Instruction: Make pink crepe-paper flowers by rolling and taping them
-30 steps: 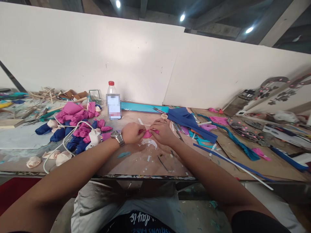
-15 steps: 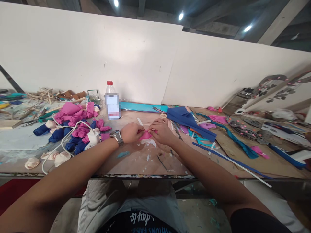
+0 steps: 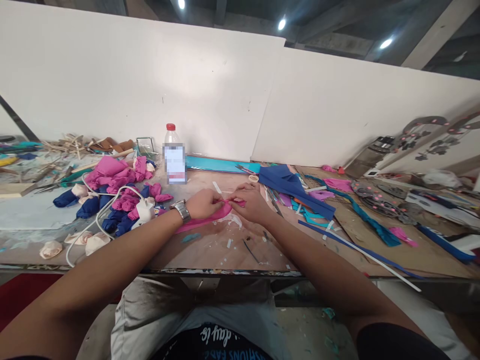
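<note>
A strip of pink fabric (image 3: 215,214) runs between my two hands over the middle of the table. My left hand (image 3: 203,203), with a metal watch (image 3: 181,210) at its wrist, pinches the strip between thumb and fingers. Close beside it, my right hand (image 3: 252,202) grips the strip's other part, a small bunched bit showing at its fingertips. One length of the strip trails left under my left wrist. White scraps lie on the tabletop just below the fabric.
On the left are pink and navy fabric rolls (image 3: 112,175), a white cable (image 3: 99,215) and cream fabric pieces (image 3: 97,243). A bottle (image 3: 170,132) stands behind a blurred phone-like screen (image 3: 175,165). Navy cloth (image 3: 287,182), a roll of tape (image 3: 253,178) and a white strip (image 3: 375,257) lie right.
The pink strip now shows a longer length, stretching left beneath my left wrist. Both hands stay close together in nearly the same spot, and the view has shifted slightly.
</note>
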Demonstrator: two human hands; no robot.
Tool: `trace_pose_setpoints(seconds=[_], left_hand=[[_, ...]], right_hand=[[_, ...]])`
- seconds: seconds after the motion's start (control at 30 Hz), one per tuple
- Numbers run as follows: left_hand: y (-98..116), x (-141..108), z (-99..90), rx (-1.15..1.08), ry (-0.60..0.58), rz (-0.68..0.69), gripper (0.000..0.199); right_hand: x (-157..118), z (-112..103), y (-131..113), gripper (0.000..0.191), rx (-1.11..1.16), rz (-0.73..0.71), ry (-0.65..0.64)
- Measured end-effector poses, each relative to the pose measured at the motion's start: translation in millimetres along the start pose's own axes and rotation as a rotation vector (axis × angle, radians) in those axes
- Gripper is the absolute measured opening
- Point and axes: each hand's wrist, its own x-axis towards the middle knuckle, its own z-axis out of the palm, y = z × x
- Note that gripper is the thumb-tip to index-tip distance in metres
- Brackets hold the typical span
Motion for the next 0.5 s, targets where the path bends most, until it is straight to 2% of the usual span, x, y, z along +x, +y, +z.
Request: trace_pose_setpoints(seconds=[0.2,0.3,0.43,0.5], left_hand=[[-1.2,2.6,-1.9,-0.143,-0.053,-0.015,0.019],[-1.5,4.0,-2.0,-0.190,-0.044,-0.016,0.024],[-3.2,5.6,-0.4,-0.204,-0.013,-0.033,0.041],[-4.1,5.9,0.4,-0.208,-0.013,-0.031,0.042]], right_hand=[[0.6,2.1,1.7,0.011,-0.042,-0.098,0.098],[0.1,1.7,1.0,0.014,-0.058,-0.117,0.113],[-0.3,0.4,0.5,0.017,-0.065,-0.096,0.086],[-0.3,-0.3,0.3,0.018,-0.062,-0.077,0.061]])
